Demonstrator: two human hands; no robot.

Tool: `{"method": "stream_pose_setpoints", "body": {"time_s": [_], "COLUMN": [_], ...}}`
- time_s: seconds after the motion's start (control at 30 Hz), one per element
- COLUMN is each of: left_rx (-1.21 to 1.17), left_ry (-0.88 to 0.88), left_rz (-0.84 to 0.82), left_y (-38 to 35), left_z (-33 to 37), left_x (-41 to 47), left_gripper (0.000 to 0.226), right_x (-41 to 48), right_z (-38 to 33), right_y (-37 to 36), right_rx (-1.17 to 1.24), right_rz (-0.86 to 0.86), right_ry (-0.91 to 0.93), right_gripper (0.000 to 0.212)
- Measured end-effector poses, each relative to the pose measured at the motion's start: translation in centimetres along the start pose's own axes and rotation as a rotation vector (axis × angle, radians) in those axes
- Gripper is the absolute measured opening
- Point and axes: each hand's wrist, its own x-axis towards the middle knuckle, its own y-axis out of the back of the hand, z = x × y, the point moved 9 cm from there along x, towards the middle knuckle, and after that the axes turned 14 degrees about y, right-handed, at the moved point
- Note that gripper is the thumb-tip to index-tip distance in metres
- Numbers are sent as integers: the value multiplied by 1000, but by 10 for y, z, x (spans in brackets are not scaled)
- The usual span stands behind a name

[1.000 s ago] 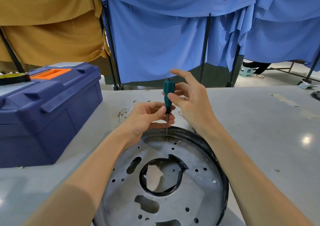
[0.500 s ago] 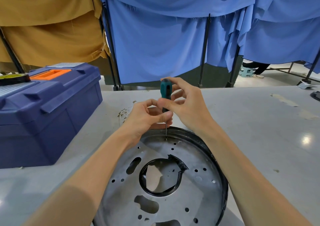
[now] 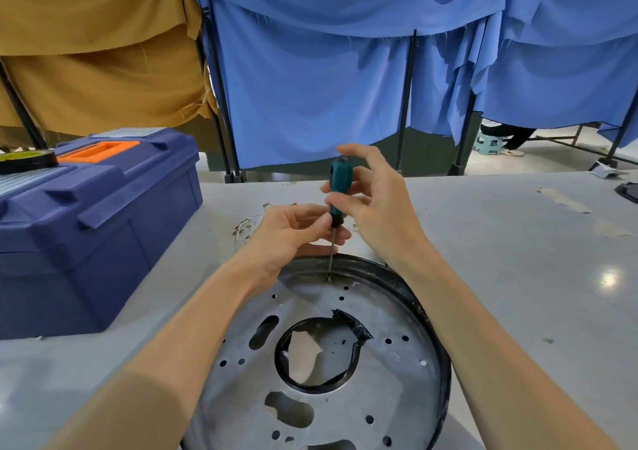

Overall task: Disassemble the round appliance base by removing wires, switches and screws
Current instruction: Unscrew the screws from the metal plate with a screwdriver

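Note:
The round metal appliance base [image 3: 390, 373] with a black rim lies flat on the grey table in front of me, full of holes and with a black ring around its central opening. A teal-handled screwdriver [image 3: 340, 182] stands upright, its tip on a screw [image 3: 329, 278] near the base's far edge. My right hand [image 3: 376, 204] pinches the handle with thumb and fingers. My left hand [image 3: 290, 235] pinches the lower handle and shaft and rests by the base's far rim.
A blue toolbox [image 3: 86, 228] with an orange handle stands at the left, a tape roll [image 3: 26, 161] on its lid. Loose wires [image 3: 248, 227] lie on the table behind my left hand. Blue and tan cloth screens hang beyond the table.
My right hand's fingers shifted around the handle, closing on it and then spreading, as the screwdriver turns. The tip stays on the same screw and my left hand holds its place.

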Motion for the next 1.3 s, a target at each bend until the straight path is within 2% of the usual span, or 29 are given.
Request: {"method": "stream_pose_setpoints", "body": {"time_s": [0.1, 0.2, 0.3, 0.43, 0.63, 0.8, 0.87, 0.97, 1.03, 1.1, 1.2, 1.3], "left_rx": [-10, -26, -4, 2, 15, 32, 28, 28, 41, 55, 65, 104], "left_ry": [4, -7, -14, -18, -17, 12, 0, -2, 19, 38, 40, 13], "left_rz": [28, 56, 10, 5, 27, -32, 5, 39, -9, -56, -18, 39], "left_y": [3, 3, -3, -1, 3, 1, 3, 4, 1, 0, 3, 2], "left_z": [1, 4, 6, 8, 11, 10, 12, 14, 14, 15, 17, 20], "left_x": [1, 0, 1, 2, 4, 4, 4, 4, 3, 1, 0, -1], "left_gripper": [32, 48, 35, 20, 33, 25, 28, 39, 33, 23, 17, 42], "right_x": [-1, -1, 0, 1, 2, 2, 2, 3, 3, 4, 4, 3], "right_z": [-2, -4, -2, -3, -3, -5, -7, -8, -7, -6, -8, -9], "right_y": [-4, -5, 1, 0, 0, -1, -3, -2, 1, 3, -1, -2], "right_rx": [5, -63, -33, 0, -75, -56, -70, -112, -115, -91, -95, -144], "right_rz": [-21, -30, -1, -46, -56, -66, -89, -94, -76, -59, -86, -104], "right_ry": [19, 31, 5, 8, -3, 6, 16, 16, 5, -10, -4, 6], "right_gripper": [44, 55, 60, 47, 66, 44, 45, 59, 62, 54, 41, 48]}}
